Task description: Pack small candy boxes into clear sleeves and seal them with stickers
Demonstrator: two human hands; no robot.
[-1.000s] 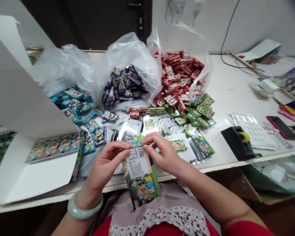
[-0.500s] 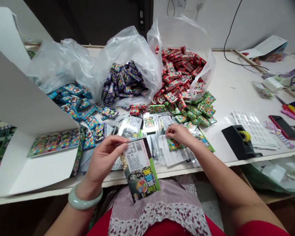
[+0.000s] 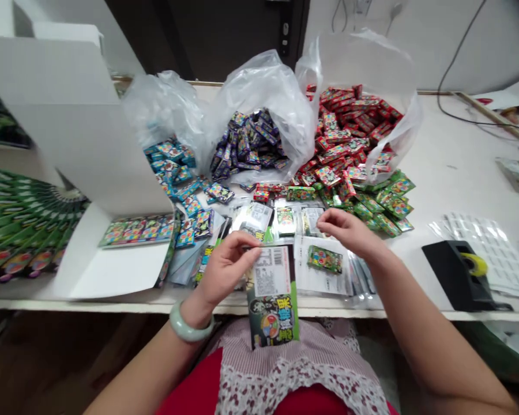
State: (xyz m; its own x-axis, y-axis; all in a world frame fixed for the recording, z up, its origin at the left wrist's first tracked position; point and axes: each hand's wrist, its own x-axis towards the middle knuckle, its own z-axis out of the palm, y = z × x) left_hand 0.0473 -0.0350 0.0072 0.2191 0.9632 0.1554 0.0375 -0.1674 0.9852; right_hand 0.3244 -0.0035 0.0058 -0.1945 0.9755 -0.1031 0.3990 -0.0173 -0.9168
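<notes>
left hand (image 3: 225, 270): closed on the top edge of printed pouch (image 3: 272, 297), thumb and fingers pinching beside the white barcode label; pale green bangle (image 3: 189, 327) on the wrist.

printed pouch: green and black, upright, at the near edge of the table (image 3: 450, 167), lower half hanging over the lap.

right hand (image 3: 350, 230): palm down, fingers curled low over clear sleeves (image 3: 311, 282) spread on the table; cannot tell whether gripping anything.

small green box (image 3: 325, 258): flat on the clear sleeves, just beside the right hand, on its near side.

behind the hands, left to right: blue boxes (image 3: 173, 161); purple boxes (image 3: 251, 138) in a clear plastic bag (image 3: 272, 80); red boxes (image 3: 350, 121); green boxes (image 3: 389, 199) loose beside the red.

white carton (image 3: 108, 271): open, left of the left hand, a row of printed boxes inside.

black tape dispenser (image 3: 458, 271): to the right, well apart from both hands.
</notes>
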